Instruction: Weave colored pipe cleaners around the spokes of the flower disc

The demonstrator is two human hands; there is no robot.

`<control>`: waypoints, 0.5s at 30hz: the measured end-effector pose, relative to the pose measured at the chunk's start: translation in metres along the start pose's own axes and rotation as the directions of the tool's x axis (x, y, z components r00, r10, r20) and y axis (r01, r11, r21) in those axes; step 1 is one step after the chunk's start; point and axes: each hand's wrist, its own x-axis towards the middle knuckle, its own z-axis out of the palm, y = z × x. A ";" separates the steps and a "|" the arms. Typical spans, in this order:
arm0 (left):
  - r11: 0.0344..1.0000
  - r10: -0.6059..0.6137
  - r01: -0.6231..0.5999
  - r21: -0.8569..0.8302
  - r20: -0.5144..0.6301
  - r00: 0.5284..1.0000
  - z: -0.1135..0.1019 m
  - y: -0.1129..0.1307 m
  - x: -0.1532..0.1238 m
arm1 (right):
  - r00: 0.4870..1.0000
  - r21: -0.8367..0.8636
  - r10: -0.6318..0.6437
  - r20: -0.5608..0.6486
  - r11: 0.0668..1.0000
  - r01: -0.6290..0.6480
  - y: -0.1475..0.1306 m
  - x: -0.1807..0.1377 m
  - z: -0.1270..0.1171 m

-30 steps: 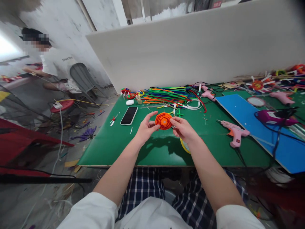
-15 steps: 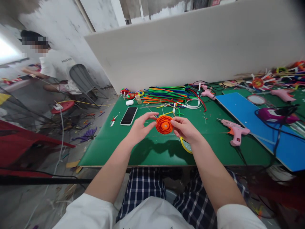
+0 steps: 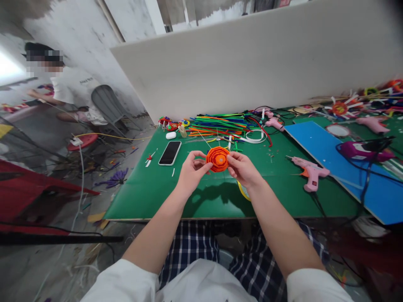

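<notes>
An orange layered flower (image 3: 218,160), apparently of pipe cleaners, is held up over the green tabletop, its front facing me. My left hand (image 3: 193,170) is closed on its left edge, thumb in front and fingers curled behind. At the right edge, my right hand (image 3: 244,168) pinches it between thumb and fingers. Thin wires stick out behind the flower. Partly hidden under my right hand lies a round yellow-rimmed piece (image 3: 243,192). To the left of my left hand, a phone (image 3: 170,152) lies face up.
Behind the flower is a pile of coloured pipe cleaners (image 3: 217,124). A pink glue gun (image 3: 310,172) lies to the right, by a blue board (image 3: 333,161) with a purple glue gun (image 3: 367,152) on it. A co-worker (image 3: 74,88) sits at the far left.
My left hand has shifted right and closed on the flower's left edge. The flower has risen slightly and turned a little. A small white strip now shows beside the phone.
</notes>
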 end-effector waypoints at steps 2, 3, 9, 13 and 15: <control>1.000 0.002 -0.002 -0.001 -0.007 1.000 0.000 0.001 0.000 | 1.000 -0.007 -0.002 -0.019 1.000 0.002 0.000 0.000 0.001; 1.000 0.000 0.000 -0.001 -0.005 1.000 -0.001 0.002 0.000 | 1.000 -0.012 0.000 -0.028 1.000 -0.001 0.000 -0.001 0.001; 0.999 -0.028 0.029 -0.013 0.062 0.998 -0.002 0.006 0.001 | 0.998 -0.008 0.064 -0.004 0.998 -0.064 -0.005 -0.004 0.002; 0.999 -0.014 0.016 -0.044 0.046 0.999 -0.002 0.006 0.001 | 0.995 -0.003 0.099 0.006 0.995 -0.099 -0.003 -0.003 0.002; 0.998 -0.010 0.013 -0.060 0.039 0.999 -0.001 0.003 0.000 | 0.993 0.002 0.117 0.022 0.993 -0.117 -0.001 -0.002 0.002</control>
